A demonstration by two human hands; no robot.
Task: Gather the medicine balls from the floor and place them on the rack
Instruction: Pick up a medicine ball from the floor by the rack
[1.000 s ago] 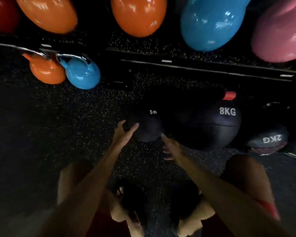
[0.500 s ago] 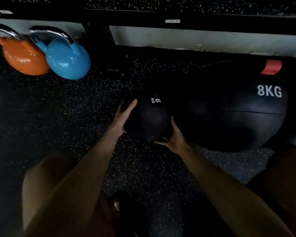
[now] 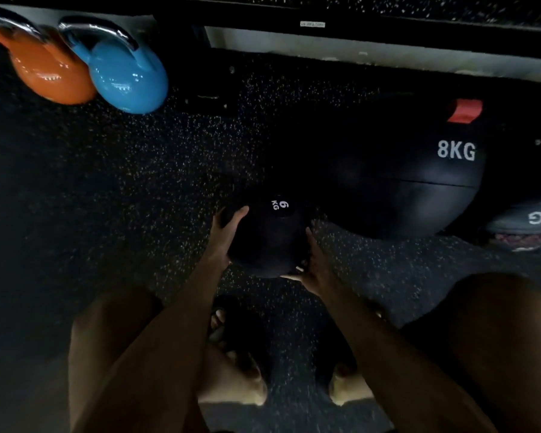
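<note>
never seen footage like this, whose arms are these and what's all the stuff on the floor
There is no machine here. The camera is worn on a person's head and looks forward and down, so everything is seen from their own eye level; it is the only view. The grip is simply two bare hands: the left hand and the right hand clasp a small black ball, marked 6 KG, from either side. Whether it has left the speckled floor is hard to tell. To its right lies a bigger black ball marked 8KG, and a grey ball peeks in at the right edge. At the upper left stand an orange kettlebell and a blue kettlebell. The dark bar along the top looks like the bottom of the rack.
</note>
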